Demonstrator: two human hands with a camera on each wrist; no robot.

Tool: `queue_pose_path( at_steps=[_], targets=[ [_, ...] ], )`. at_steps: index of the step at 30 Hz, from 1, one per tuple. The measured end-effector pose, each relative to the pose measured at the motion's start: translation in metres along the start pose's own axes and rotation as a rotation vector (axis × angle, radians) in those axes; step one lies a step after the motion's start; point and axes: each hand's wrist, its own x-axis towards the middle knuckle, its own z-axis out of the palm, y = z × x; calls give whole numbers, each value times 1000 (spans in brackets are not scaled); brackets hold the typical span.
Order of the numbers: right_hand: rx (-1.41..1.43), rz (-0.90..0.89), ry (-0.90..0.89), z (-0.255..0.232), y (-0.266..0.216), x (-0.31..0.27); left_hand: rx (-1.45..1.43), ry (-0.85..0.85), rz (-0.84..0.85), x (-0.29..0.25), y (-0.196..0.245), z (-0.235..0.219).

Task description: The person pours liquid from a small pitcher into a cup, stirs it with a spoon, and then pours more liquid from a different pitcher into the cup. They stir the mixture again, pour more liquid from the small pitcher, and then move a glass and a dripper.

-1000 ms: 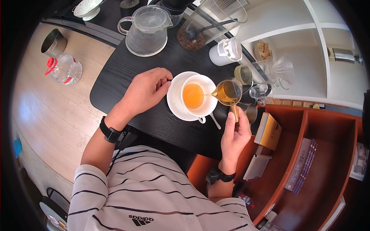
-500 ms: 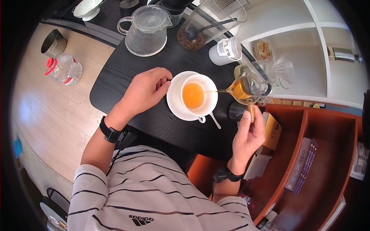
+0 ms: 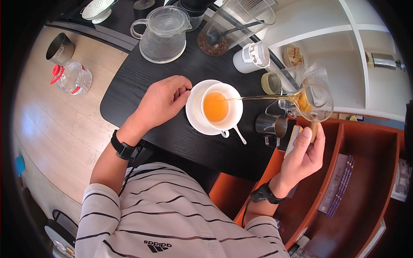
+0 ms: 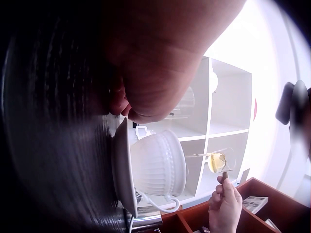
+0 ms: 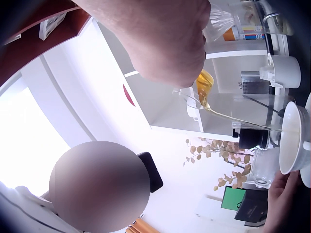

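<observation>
The right hand [image 3: 303,157] grips the wooden handle [image 3: 313,130] of a small glass pitcher [image 3: 317,99], tilted toward the left. A long thin stream of amber liquid runs from its spout into a white cup [image 3: 234,112] holding orange-amber liquid [image 3: 215,107]. The cup stands on a white saucer [image 3: 194,107], a spoon [image 3: 241,135] beside its handle. At the saucer's left edge the left hand [image 3: 165,101] rests with bent fingers; its fingertips are partly hidden. In the left wrist view the ribbed cup [image 4: 158,165] stands upright on the saucer [image 4: 124,167].
A lidded glass server [image 3: 163,36], a tall glass vessel [image 3: 215,43] with dark pieces, and a white container [image 3: 251,58] stand at the back of the black table [image 3: 172,148]. A metal pitcher [image 3: 271,125] sits right of the cup, near red-brown shelves [image 3: 365,142].
The right hand and glass pitcher have moved right, away from the cup, and the stream has grown longer. The metal pitcher shows more fully. The left hand has stayed in place.
</observation>
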Motion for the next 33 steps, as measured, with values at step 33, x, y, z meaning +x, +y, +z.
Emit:
queue_pose_path(
  at_steps=[33],
  targets=[
    [45,25,-275,48,13,-68,9,1,-1,0,0,0]
  ],
)
